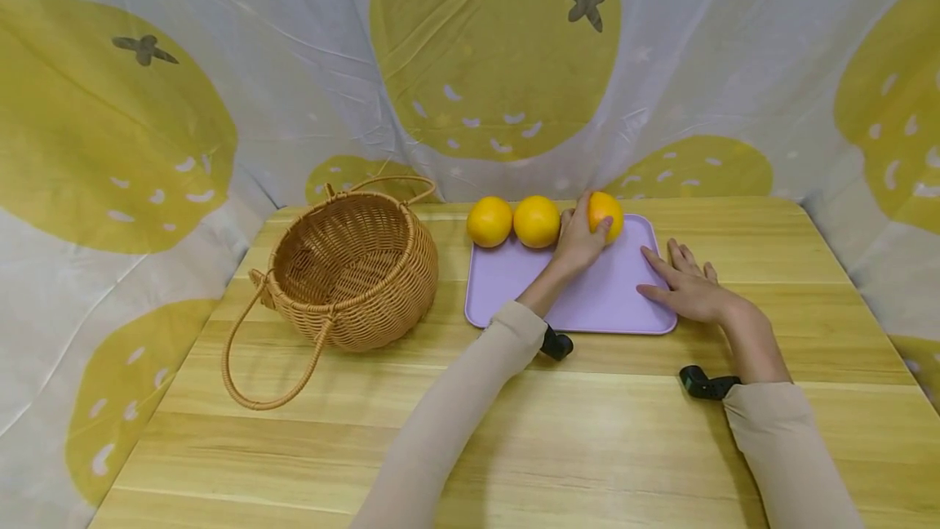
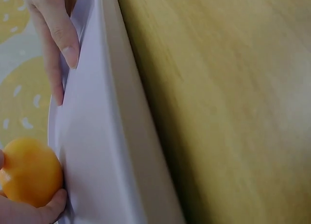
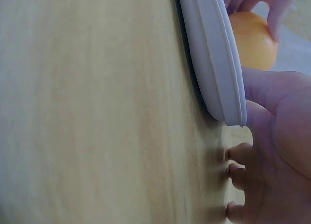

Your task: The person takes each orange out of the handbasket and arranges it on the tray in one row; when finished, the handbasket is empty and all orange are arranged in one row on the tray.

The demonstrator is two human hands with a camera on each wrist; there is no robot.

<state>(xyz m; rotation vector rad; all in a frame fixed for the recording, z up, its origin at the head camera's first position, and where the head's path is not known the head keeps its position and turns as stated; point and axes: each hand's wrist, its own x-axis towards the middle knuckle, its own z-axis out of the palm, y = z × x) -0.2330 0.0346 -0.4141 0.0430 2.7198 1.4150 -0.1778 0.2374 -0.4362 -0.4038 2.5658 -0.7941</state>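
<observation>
Along the back of a lilac tray (image 1: 624, 300), my left hand (image 1: 580, 242) grips the rightmost orange (image 1: 608, 215) between thumb and fingers. In the left wrist view, the same orange (image 2: 34, 173) has a fingertip (image 2: 58, 204) on its lower side. Two more oranges, the left one (image 1: 489, 221) and the middle one (image 1: 536, 221), sit in a row to its left. At the tray's right edge lies my right hand (image 1: 690, 288), fingers spread and fairly straight. In the right wrist view, its thumb and index finger reach over the tray's rim (image 3: 233, 78), the other fingertips beyond the corner.
A round wicker basket (image 1: 389, 300) stands left of the tray, one looped handle (image 1: 235, 357) hanging toward the front and another (image 1: 396, 180) behind. Under everything is a wooden table (image 1: 609, 447). A lemon-printed curtain (image 1: 308, 64) hangs behind and at both sides.
</observation>
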